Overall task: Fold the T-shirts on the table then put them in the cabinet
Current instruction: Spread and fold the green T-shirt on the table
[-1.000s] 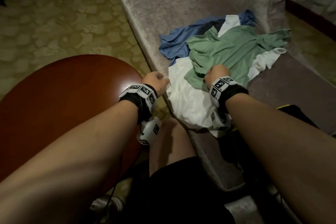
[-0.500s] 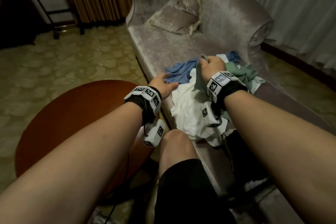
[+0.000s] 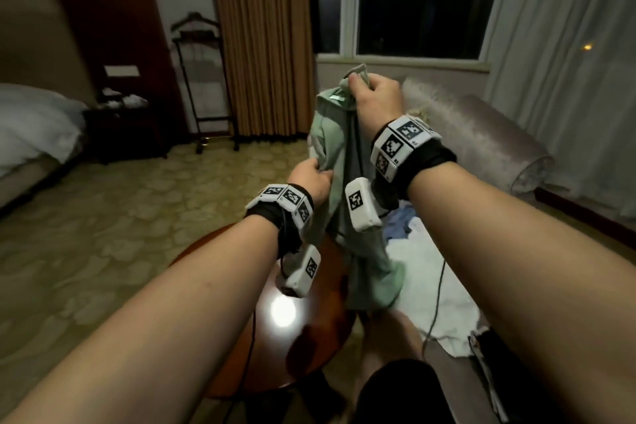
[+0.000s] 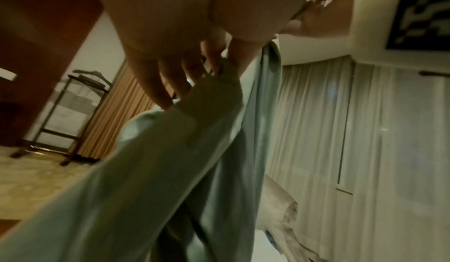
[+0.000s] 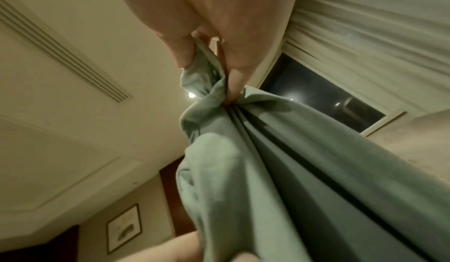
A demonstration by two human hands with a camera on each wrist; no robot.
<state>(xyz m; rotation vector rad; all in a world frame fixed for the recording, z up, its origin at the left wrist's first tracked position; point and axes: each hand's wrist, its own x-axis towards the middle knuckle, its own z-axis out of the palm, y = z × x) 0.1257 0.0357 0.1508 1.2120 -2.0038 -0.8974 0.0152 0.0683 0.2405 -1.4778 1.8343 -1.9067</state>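
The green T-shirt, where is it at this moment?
In the head view the green T-shirt hangs at centre above the round wooden table, gripped by the right hand on top and the left hand lower.

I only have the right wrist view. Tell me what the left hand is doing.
Observer: The left hand pinches a fold of the green T-shirt, lower down than the right hand.
Operator: Report what's under the shirt.
Observer: Its lower end dangles near the edge of the round wooden table; it is not laid out yet.
Operator: Now list the other shirts.
Observer: A white T-shirt and a blue T-shirt lie crumpled on the sofa.
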